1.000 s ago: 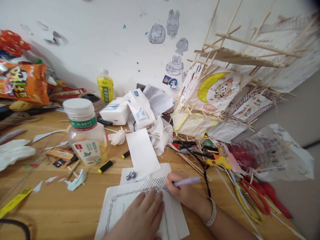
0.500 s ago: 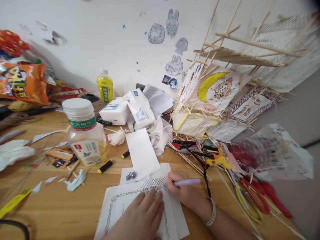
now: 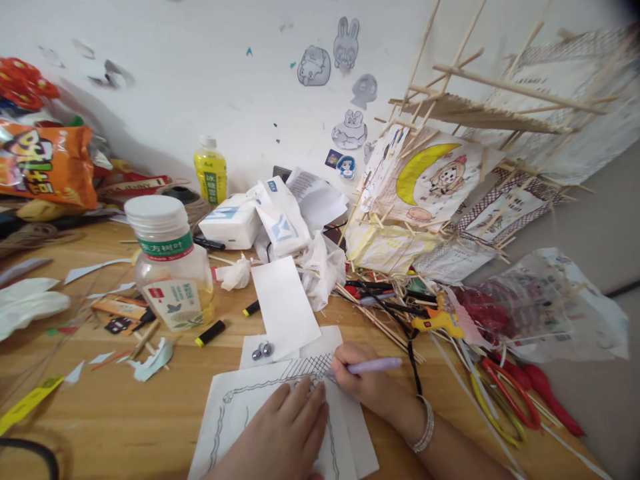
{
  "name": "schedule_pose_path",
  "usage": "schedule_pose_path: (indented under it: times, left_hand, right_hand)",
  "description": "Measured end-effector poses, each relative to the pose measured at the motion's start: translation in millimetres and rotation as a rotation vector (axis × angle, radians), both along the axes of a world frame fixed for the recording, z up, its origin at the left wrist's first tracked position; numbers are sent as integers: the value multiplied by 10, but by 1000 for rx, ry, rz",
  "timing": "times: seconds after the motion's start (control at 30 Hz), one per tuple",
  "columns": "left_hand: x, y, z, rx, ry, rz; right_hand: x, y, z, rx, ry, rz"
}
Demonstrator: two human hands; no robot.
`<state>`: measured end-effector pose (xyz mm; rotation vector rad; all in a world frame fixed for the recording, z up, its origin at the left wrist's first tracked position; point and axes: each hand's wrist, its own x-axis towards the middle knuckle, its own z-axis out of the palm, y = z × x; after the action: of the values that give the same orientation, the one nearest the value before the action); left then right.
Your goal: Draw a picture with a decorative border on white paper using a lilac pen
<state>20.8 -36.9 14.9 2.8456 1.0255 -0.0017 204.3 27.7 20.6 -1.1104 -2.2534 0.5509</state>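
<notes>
Wooden tabletop (image 3: 100,427) spread before us; well in from its right edge lay our bordered drawing (image 3: 230,413). Our left hand (image 3: 293,427) rested flat on it, grasping nothing; our right hand (image 3: 363,380) pinched a purple pen (image 3: 377,365) near the drawing's upper right corner.

Craft corner here, probably a home: wooden table (image 3: 115,427), stick frame (image 3: 500,84), snack bag (image 3: 45,167), stickers (image 3: 346,43) on the wall (image 3: 185,67)!

Holds a pen (image 3: 375,365) in the grip of the right hand (image 3: 357,380), by hatching (image 3: 305,366); rests the left hand (image 3: 287,427) on a paper (image 3: 233,423). Has a jar (image 3: 167,273) to the left on the counter (image 3: 125,427), a glue gun (image 3: 443,325) to the right.
</notes>
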Motion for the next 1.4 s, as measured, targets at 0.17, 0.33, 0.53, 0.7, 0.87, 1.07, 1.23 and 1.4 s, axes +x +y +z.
schedule_pose_path:
  times: [0.17,0.33,0.53,0.7,0.87,1.07,1.23,1.4]
  left_hand:
    - [-9,17,2,15,22,-8]
    - [-24,12,-33,16,1,-6]
    - [-10,11,-21,-2,-14,6]
    - [-28,28,58,-20,-2,-17]
    - [-30,36,74,-42,-11,-12]
    - [-23,19,42,-19,-24,4]
    - [-29,23,76,-24,-5,-14]
    - [-23,12,90,-13,4,1]
  right_hand:
    - [0,18,-12,30,2,-56]
    - [11,24,-24,23,0,-41]
    - [13,33,-18,36,-7,-113]
    - [17,31,-6,9,9,-67]
    - [21,40,-35,62,22,-164]
    - [21,41,-47,38,-6,-117]
    - [16,43,-45,67,42,-194]
    - [25,38,-47,52,-2,-141]
